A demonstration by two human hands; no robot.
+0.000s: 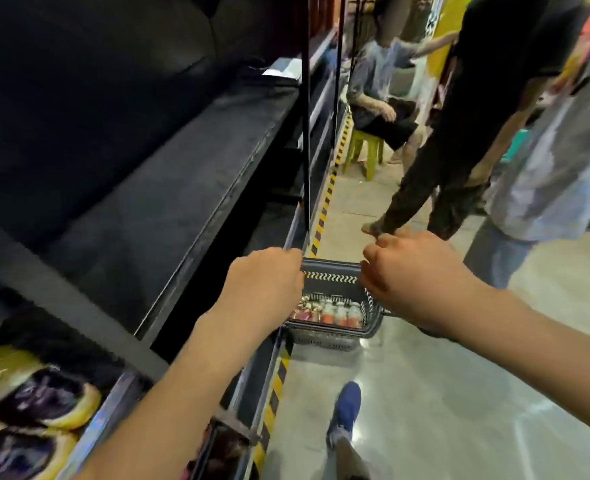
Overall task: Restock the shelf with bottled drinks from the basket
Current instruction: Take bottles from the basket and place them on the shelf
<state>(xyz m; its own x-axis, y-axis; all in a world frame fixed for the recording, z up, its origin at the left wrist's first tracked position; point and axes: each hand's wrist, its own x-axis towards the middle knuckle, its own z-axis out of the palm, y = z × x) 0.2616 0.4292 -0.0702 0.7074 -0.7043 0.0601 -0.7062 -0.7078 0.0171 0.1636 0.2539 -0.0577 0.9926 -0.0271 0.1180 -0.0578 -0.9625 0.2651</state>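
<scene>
Both fists closed on basket handle [331,266], left hand [265,278] and right hand [414,271]; bottles [335,311] directly below, apparently upright; shelf [169,188] left.

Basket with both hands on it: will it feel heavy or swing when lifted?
Probably hefty: the basket holds a layer of bottles. Bottles may shift or roll if it tilts. Left hand and right hand both closed at its handle should steady it.
</scene>
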